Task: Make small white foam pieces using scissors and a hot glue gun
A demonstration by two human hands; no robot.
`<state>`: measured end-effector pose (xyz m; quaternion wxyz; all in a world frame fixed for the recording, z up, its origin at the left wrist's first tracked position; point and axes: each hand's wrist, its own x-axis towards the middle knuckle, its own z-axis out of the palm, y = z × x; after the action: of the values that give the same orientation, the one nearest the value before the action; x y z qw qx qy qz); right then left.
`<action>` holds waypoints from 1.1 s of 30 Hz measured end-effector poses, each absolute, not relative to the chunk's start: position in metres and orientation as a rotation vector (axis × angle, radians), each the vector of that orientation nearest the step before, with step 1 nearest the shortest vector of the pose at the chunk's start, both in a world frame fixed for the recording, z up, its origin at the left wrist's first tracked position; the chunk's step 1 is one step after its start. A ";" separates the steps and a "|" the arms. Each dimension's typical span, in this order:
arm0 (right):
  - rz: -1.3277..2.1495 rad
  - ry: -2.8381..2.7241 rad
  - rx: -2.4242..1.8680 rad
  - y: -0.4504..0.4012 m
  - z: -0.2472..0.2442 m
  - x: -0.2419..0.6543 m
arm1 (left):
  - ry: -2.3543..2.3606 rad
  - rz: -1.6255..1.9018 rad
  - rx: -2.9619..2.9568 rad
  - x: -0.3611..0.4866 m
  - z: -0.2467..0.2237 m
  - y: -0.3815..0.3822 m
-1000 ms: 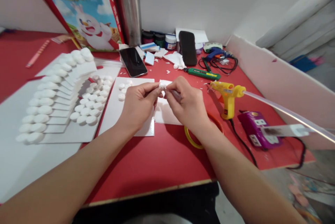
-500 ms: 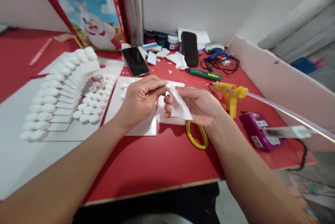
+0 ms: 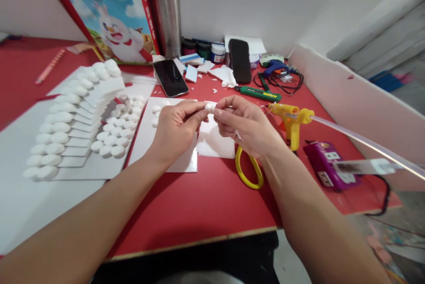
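Note:
Between my two hands is a small white wrapped piece (image 3: pixel 209 107). The thumb and index finger of my left hand (image 3: pixel 179 126) pinch its left side. My right hand (image 3: pixel 244 124) holds its right side with thumb and fingertips, the other fingers curled; a bit of white shows under the palm. Below the hands lie a white sheet (image 3: pixel 215 142) and a white board (image 3: pixel 166 160) with a few white discs (image 3: pixel 156 109) on it. Beside the right wrist are yellow scissor handles (image 3: pixel 249 177).
Rows of white discs on cards (image 3: pixel 61 126) fill the left. A yellow glue gun (image 3: pixel 290 120) and purple box (image 3: pixel 327 164) stand right. Behind are phones (image 3: pixel 170 78), a green cutter (image 3: pixel 259 93), a steel bottle (image 3: pixel 164 13) and a printed bag (image 3: pixel 113 18).
The white cloth-like flap that hung from the piece is now mostly hidden in my right hand. My right hand has turned, its fingers drawn in around the piece.

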<state>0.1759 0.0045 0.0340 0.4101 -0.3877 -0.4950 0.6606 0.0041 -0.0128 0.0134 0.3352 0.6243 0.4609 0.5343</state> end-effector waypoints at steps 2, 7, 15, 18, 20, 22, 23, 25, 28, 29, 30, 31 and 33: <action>1.466 -1.372 -1.062 0.004 0.032 0.174 | 1.217 1.401 1.585 0.006 0.010 -0.013; 1.203 -1.521 -1.149 0.003 0.030 0.172 | 1.258 1.408 1.651 0.009 0.005 -0.016; 1.086 -1.600 -1.212 0.003 0.027 0.173 | 1.240 1.404 1.797 0.008 0.008 -0.017; 0.928 -1.658 -1.249 0.001 0.024 0.172 | 1.205 1.414 1.843 0.010 0.008 -0.018; 0.811 -1.684 -1.279 -0.001 0.021 0.170 | 1.198 1.424 1.883 0.011 0.007 -0.018; 0.732 -1.697 -1.293 -0.003 0.019 0.168 | 1.210 1.434 1.917 0.012 0.006 -0.019; 0.712 -1.696 -1.293 -0.004 0.019 0.167 | 1.218 1.439 1.936 0.012 0.006 -0.019; 0.716 -1.668 -1.290 -0.006 0.020 0.164 | 1.227 1.453 1.989 0.012 0.005 -0.019; 0.807 -1.591 -1.284 -0.008 0.023 0.162 | 1.238 1.459 2.086 0.010 0.006 -0.018; 0.841 -1.566 -1.272 -0.008 0.023 0.161 | 1.245 1.462 2.113 0.010 0.007 -0.018; 0.871 -1.546 -1.254 -0.009 0.024 0.160 | 1.255 1.464 2.136 0.009 0.007 -0.018; 0.896 -1.531 -1.234 -0.010 0.025 0.159 | 1.271 1.469 2.156 0.009 0.007 -0.019; 0.940 -1.504 -1.201 -0.012 0.026 0.158 | 1.303 1.483 2.208 0.008 0.008 -0.019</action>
<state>0.1578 -0.0118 0.0258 0.4794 -0.4920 -0.6162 0.3854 0.0082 -0.0189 0.0076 0.0899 0.7424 0.4383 0.4987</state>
